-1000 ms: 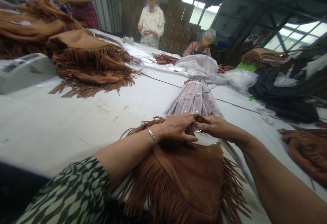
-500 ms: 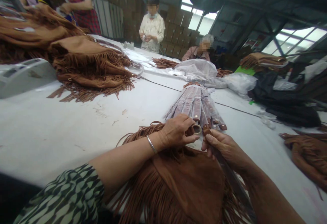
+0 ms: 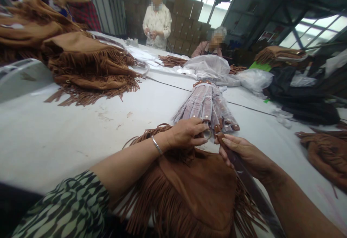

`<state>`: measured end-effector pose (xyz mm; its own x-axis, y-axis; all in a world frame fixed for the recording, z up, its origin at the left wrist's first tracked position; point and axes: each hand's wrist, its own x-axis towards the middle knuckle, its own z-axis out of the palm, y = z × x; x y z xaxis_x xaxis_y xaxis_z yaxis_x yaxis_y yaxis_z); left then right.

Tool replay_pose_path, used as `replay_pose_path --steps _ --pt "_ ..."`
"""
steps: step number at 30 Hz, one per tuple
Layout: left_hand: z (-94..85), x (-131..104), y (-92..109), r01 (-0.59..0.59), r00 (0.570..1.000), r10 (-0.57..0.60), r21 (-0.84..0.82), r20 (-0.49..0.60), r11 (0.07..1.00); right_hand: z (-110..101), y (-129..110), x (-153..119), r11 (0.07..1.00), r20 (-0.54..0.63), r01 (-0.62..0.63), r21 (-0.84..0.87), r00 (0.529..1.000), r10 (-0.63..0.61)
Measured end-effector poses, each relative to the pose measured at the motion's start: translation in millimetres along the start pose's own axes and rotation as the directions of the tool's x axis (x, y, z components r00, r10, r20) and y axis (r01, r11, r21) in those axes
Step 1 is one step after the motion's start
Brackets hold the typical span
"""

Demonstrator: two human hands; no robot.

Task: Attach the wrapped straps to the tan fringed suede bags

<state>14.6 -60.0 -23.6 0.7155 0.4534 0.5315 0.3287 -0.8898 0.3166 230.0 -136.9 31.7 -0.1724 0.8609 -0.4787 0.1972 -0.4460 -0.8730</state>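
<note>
A brown fringed suede bag lies on the white table before me. My left hand, with a silver bangle at the wrist, is closed on a metal ring at the bag's upper edge. Between thumb and fingers my right hand pinches the brown end of a strap, whose length is wrapped in clear plastic and runs down past the bag's right side. The strap end is close to the ring; whether they touch I cannot tell. Just beyond both hands lies a bundle of plastic-wrapped straps.
Fringed bags are piled at the left, beside a grey plastic object. Another brown fringed piece lies at the right edge. Clear plastic bags and black material lie farther back. Several people stand or sit across the table.
My right hand has drawn slightly right and down with the strap, and more of its plastic-wrapped length shows. My left hand stays at the ring. The view has shifted a little.
</note>
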Motion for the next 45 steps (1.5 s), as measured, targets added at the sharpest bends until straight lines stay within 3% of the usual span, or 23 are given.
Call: replay_pose_path --steps 8,15,19,22,32,37,45 --pt "-4.3 -0.5 10.5 0.008 0.998 -0.011 0.049 0.068 0.999 -1.2 -1.6 6.6 0.996 -0.053 -0.029 -0.084 0.998 0.025" --pt "1.7 0.3 0.8 -0.001 0.996 0.0 0.019 0.086 1.0 2.4 2.7 18.6 0.999 -0.045 0.014 -0.048 0.999 -0.016" --pt "3.4 -0.6 0.1 0.031 0.999 -0.03 -0.032 0.018 0.999 16.1 8.2 27.4 0.993 -0.07 0.118 0.019 0.991 -0.116" --pt "0.5 -1.0 2.3 0.034 0.999 -0.035 -0.036 -0.013 0.999 22.5 14.6 31.9 0.991 -0.083 0.126 0.054 0.989 -0.121" --pt "-2.8 1.1 1.6 0.029 0.999 -0.03 0.033 0.045 0.999 17.0 11.5 32.5 0.992 -0.038 0.106 0.064 0.994 -0.104" --pt "-10.2 3.1 8.2 0.012 0.99 -0.027 0.107 0.139 0.994 18.8 4.2 30.6 0.996 -0.073 0.079 -0.037 0.994 -0.082" --pt "-23.3 3.5 1.9 -0.033 0.983 0.04 -0.041 0.181 0.999 22.5 -6.6 29.9 0.99 -0.053 0.08 -0.113 0.995 -0.086"
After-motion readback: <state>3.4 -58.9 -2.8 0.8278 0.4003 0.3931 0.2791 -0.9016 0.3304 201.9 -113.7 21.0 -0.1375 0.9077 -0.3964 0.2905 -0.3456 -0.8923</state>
